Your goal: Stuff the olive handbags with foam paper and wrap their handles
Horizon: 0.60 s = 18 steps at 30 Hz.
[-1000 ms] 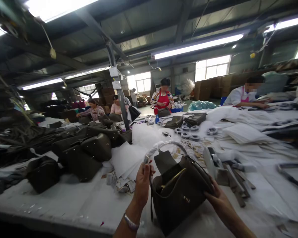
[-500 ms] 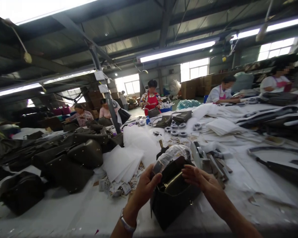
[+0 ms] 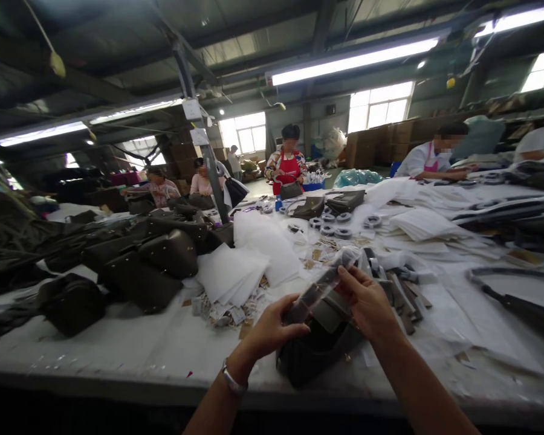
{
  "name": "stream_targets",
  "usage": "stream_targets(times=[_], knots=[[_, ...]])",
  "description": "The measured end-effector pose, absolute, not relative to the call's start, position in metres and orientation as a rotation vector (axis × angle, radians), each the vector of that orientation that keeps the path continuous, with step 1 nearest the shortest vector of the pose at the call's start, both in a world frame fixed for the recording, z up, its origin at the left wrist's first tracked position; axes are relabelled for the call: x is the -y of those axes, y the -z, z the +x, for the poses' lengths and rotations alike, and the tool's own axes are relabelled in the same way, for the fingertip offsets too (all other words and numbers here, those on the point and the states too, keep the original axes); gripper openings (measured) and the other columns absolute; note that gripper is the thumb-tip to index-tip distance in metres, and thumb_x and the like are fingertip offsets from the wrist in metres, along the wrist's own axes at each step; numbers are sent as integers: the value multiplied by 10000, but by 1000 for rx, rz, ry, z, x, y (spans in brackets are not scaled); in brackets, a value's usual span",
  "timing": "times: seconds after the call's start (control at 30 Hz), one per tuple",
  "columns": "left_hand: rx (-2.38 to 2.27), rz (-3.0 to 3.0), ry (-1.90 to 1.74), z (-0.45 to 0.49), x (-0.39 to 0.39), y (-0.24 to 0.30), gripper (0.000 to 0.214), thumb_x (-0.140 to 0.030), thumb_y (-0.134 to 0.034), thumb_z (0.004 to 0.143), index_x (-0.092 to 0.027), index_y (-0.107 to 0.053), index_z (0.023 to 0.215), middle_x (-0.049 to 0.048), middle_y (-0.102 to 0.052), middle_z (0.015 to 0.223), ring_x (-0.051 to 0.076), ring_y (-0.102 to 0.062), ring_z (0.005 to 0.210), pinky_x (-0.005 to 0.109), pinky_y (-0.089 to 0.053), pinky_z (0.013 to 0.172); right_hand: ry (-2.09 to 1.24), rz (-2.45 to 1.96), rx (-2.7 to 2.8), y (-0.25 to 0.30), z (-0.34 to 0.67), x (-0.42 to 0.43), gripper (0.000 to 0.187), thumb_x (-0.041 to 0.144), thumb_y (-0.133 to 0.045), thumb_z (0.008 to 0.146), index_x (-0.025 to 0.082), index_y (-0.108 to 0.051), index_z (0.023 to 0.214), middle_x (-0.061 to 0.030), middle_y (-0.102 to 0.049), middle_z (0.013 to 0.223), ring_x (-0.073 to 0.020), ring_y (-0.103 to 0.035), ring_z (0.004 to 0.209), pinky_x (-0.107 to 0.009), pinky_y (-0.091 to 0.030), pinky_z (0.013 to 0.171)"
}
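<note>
A dark, flat strap-like piece in clear plastic wrap (image 3: 316, 294) stretches slantwise between my hands. My left hand (image 3: 271, 329) grips its lower end between thumb and fingers, and my right hand (image 3: 368, 302) pinches the upper end. Directly beneath them a dark handbag (image 3: 306, 359) sits on the table, with its front flap partly hidden by the strap and my hands. The bag's inside cannot be seen from here.
Dark handbags (image 3: 149, 284) are heaped at left. White foam sheets (image 3: 231, 275) lie beside scattered small tags (image 3: 226, 314). Grey strips (image 3: 401, 296) lie to the right, and a looped strap (image 3: 485, 284) farther right. Several co-workers, one in a red apron (image 3: 288, 172), work across the table.
My right hand has moved from the bag's opening up to the wrapped strap's far end. The strap now lies stretched over the bag, whose zipped opening is no longer visible. The view has shifted.
</note>
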<state>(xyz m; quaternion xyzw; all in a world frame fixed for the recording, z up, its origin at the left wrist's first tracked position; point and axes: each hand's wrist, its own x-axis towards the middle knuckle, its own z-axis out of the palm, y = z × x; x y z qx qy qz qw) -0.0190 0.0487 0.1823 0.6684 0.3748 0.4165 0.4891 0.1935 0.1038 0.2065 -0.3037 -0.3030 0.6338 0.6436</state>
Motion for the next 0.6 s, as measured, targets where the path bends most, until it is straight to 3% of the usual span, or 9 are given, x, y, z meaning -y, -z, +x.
stream_targets(times=[0.2,0.6], knots=[[-755,1538,-1020,-33,-46,-172,674,-200,-744,812,-260,-452,1417,76,-661,1265,254,-609,1166,402,-425,1045,-1353,-702,613,-205,200,-116,340,285,-929,579,196,-746,851,18,-758,841,-110,-699,682,-171,-606,646],[-804,1633,-993,-36,-48,-174,708,-182,-752,800,-269,-453,1436,87,-576,1403,274,-539,1292,443,-365,1144,-1260,-671,564,-208,206,-133,330,238,-929,580,181,-739,844,26,-756,798,-88,-688,633,-137,-596,596]])
